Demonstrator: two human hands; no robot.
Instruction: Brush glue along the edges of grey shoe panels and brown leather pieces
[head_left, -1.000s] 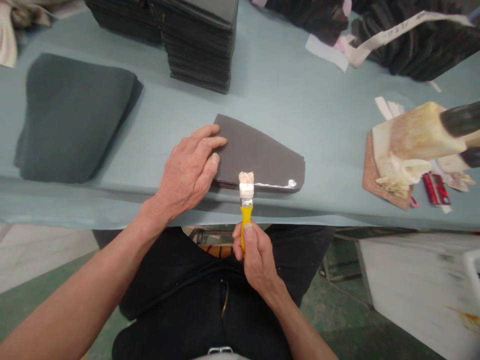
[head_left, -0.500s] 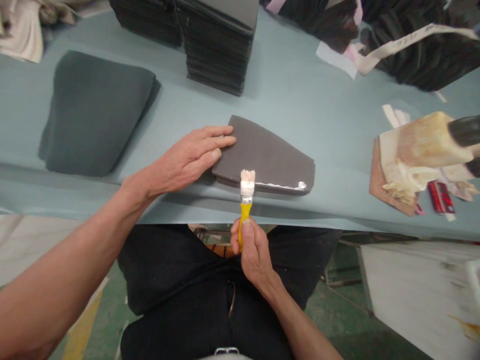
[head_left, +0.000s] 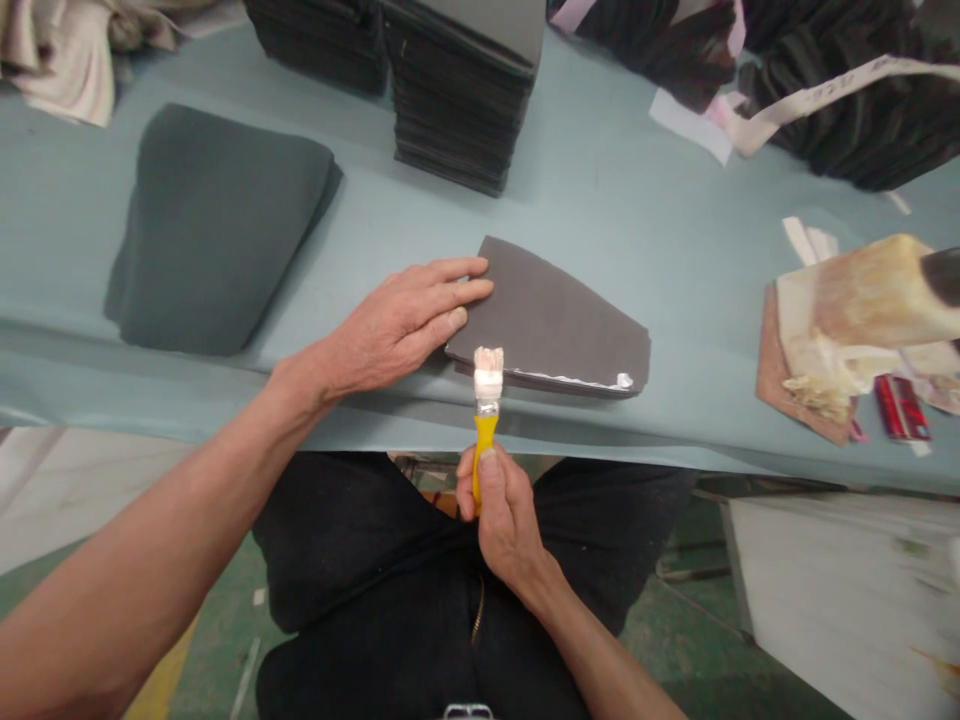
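Observation:
A small stack of dark grey tapered pieces (head_left: 562,315) lies near the table's front edge. White paste runs in a line along its near edge, with a blob at the right end. My left hand (head_left: 412,320) lies with fingers stretched out on the stack's left end and holds nothing. Below the stack, my right hand (head_left: 504,505) grips the yellow handle of a paintbrush (head_left: 486,425). The brush's white-coated bristles point away from me, over the left part of the near edge.
Greenish-grey pieces (head_left: 225,230) lie at the left. Tall dark stacks (head_left: 457,110) stand at the back, bundles (head_left: 862,120) at the back right. A paste-smeared container (head_left: 862,300) and a red box (head_left: 901,408) are at the right, cloth (head_left: 67,60) at the far left.
The view has shifted, so the table and stack appear farther right. Relative to the stack, the brush in my right hand has moved left along the near edge. My left hand keeps its place.

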